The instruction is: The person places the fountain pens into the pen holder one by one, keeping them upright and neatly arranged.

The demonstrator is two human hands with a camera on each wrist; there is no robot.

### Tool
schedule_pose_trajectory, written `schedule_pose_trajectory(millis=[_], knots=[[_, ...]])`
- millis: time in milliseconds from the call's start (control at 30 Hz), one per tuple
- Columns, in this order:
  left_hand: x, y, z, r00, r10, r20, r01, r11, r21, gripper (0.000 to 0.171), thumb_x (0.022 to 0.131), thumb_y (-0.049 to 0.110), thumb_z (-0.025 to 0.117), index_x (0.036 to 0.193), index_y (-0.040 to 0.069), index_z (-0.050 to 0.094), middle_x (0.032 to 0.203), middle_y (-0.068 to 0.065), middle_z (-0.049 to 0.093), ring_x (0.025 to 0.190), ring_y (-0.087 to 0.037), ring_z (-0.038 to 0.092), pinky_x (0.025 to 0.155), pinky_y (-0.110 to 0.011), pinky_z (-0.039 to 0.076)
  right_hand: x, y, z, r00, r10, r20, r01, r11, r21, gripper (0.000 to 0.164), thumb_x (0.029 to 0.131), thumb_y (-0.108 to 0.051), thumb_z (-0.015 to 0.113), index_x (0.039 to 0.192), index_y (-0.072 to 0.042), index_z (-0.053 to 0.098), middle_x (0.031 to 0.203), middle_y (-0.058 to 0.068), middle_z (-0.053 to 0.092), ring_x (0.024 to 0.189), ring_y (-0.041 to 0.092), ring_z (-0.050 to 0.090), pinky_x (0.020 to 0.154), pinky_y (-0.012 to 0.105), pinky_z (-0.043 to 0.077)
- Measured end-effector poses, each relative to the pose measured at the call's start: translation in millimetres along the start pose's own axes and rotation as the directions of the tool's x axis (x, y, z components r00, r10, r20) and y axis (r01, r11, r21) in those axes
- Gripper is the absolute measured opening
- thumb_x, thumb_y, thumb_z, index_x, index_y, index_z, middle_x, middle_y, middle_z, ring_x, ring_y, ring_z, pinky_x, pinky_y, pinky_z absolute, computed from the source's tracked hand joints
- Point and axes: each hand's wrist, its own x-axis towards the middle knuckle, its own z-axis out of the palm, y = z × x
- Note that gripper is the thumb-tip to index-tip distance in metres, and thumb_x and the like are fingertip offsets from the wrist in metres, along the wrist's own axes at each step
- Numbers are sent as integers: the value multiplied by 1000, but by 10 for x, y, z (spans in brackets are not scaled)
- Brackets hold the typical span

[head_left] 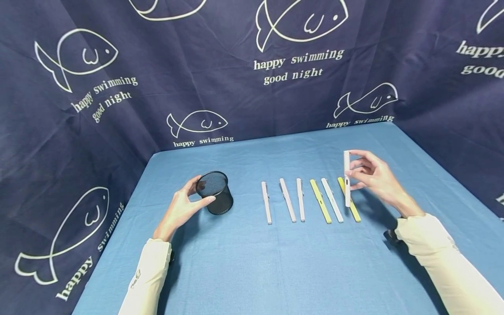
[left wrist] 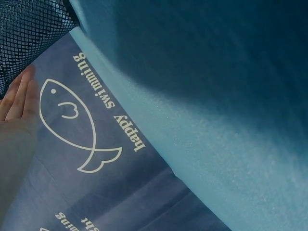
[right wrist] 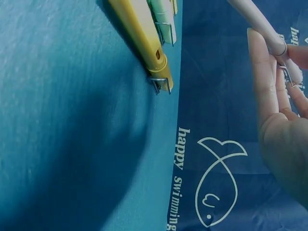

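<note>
In the head view my left hand grips a black mesh pen cup near its rim, thumb on the near side and fingers behind. The cup tilts slightly; its mesh also fills the upper left corner of the left wrist view. My right hand pinches a white pen between thumb and fingers, holding it upright above the row. Behind it lies a yellow pen, partly covered by the white one. In the right wrist view the held pen slants across the fingers, its clip by the fingertips.
Left of the right hand lie a pale pen, another yellow pen and several light pinkish pens in a row. The blue tablecloth ends at a dark fish-print curtain behind and at both sides.
</note>
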Motion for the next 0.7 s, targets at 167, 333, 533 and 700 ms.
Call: schedule_pose_trajectory(millis=[167,333,533,700], knots=[[-1,-1,-6,1000,-8,5,8,1000,5,92,86,51,83,158,11,41,137,-12,65,133,-35,54,106,-61,41,27,-20,31,1000,-6,9,6,1000,-17,51,96,16,60,143,-5,53,101,7,65,86,13,70,62,40,62],[-1,-9,-8,1000,-6,4,6,1000,6,91,86,51,83,158,13,41,136,-11,65,133,-34,54,107,-61,40,88,-40,74,1000,-19,19,20,999,-40,52,96,15,62,144,-4,52,101,8,65,86,13,69,62,40,62],[-4,-15,-4,1000,-1,7,1,1000,9,91,86,51,83,158,12,41,136,-13,65,133,-35,54,106,-60,42,137,-57,134,1000,-12,29,13,998,-60,51,97,14,62,144,-5,53,102,7,66,87,13,69,62,39,62],[-2,-14,-8,1000,4,7,-4,1000,6,92,86,51,83,158,11,41,137,-12,65,133,-35,54,106,-61,41,154,-37,171,999,-23,43,25,999,-45,53,96,15,61,145,-3,52,101,8,65,86,14,69,63,40,62]])
